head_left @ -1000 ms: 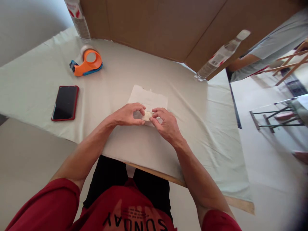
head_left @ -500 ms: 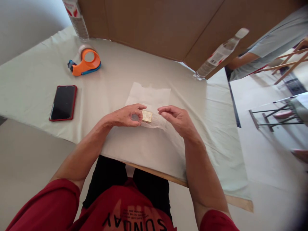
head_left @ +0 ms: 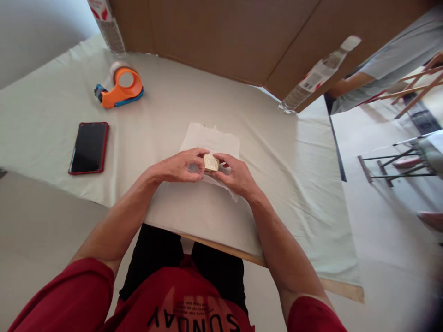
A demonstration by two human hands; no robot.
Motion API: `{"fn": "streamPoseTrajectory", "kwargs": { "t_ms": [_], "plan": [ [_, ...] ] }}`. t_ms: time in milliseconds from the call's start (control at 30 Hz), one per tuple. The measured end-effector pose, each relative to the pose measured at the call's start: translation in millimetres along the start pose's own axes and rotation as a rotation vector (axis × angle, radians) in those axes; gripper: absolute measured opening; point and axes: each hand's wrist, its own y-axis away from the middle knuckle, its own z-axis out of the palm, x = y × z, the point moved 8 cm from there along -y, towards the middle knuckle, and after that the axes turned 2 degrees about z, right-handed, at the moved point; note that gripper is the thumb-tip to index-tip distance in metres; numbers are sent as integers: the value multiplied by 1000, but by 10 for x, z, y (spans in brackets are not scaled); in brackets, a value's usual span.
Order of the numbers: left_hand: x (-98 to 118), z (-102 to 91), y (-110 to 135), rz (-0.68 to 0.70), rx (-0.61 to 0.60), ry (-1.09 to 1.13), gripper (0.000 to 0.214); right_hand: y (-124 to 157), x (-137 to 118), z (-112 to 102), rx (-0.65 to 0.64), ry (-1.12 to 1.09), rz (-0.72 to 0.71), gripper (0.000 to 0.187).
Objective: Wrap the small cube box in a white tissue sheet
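A small cream-coloured box [head_left: 211, 163] with fine print on its top is held between my two hands, over a sheet of thin white paper [head_left: 211, 138]. My left hand [head_left: 182, 166] grips the box's left end, thumb and fingers curled round it. On the opposite end, the fingers and thumb of my right hand [head_left: 236, 174] close on the box. Part of the paper lies beneath my hands, and a crumpled edge of it shows below my right hand. The box's underside is hidden.
An orange tape dispenser [head_left: 121, 88] and a red-cased phone [head_left: 89, 148] lie to the left. Clear bottles stand by a brown cardboard panel [head_left: 214, 39]: one bottle [head_left: 111, 32] back left, another bottle [head_left: 316, 78] back right. Past the panel, a person's arm [head_left: 353, 85] shows.
My right hand has moved left and taken hold of the box's right end. The paper's right side has shifted inward. My left hand keeps its grip.
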Motion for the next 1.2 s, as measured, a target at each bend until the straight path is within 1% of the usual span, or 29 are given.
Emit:
{"fn": "streamPoseTrajectory", "kwargs": {
  "t_ms": [133, 300, 367, 433, 533, 567, 633, 833, 1033, 1200],
  "plan": [
    [6, -26, 0, -52, 47, 1, 9, -30, 42, -14, -22, -57, 14, 47],
    [-51, -69, -15, -104, 182, 64, 8, 47, 1, -278, -68, -179, 51, 46],
    [-89, -69, -20, -131, 220, 83, 9, 96, -39, -313, -101, -182, 45, 49],
    [-117, -69, -23, -161, 249, 96, 11, 122, -74, -297, -77, -135, 18, 45],
    [-140, -88, -19, -203, 305, 125, 13, 106, -62, -238, 39, -112, 5, 22],
    [-147, -94, -17, -218, 322, 139, 13, 92, -41, -216, 69, -133, 13, 17],
    [-166, -101, -14, -246, 349, 176, 15, 60, 15, -174, 93, -202, 45, 17],
    [-246, -91, -12, -303, 382, 276, 17, 16, 142, -62, 74, -495, 163, 23],
    [-264, -69, -26, -326, 401, 321, 17, 46, 180, 8, 140, -554, 267, 21],
    [-308, -35, -23, -381, 414, 386, 16, 28, 205, 38, 165, -560, 281, 18]
  ]
}}
